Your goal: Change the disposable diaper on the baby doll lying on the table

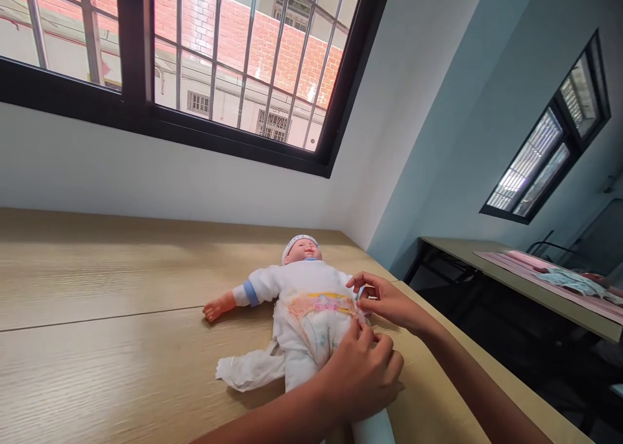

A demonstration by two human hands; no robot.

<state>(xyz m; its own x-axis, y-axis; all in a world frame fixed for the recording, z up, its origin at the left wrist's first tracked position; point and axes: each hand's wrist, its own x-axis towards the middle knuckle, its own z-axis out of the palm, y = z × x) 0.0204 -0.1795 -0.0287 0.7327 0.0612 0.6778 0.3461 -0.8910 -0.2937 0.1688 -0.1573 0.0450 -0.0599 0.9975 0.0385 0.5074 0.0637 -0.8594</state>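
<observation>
Diaper (318,320) on hips of baby doll (304,278), L hand (360,379) & R hand (389,301) fingers pinching its waist edge.

a white-suited baby doll (304,280) lies face up, arms out, a printed diaper (321,306) around its hips.

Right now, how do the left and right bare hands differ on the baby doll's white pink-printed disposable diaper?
The left hand curls over the front of the white pink-printed disposable diaper, low in view; the right hand sits higher, at its waist edge, fingers straighter. The left arm enters from the bottom edge, the right arm from the lower right. Both hands touch the diaper.
</observation>
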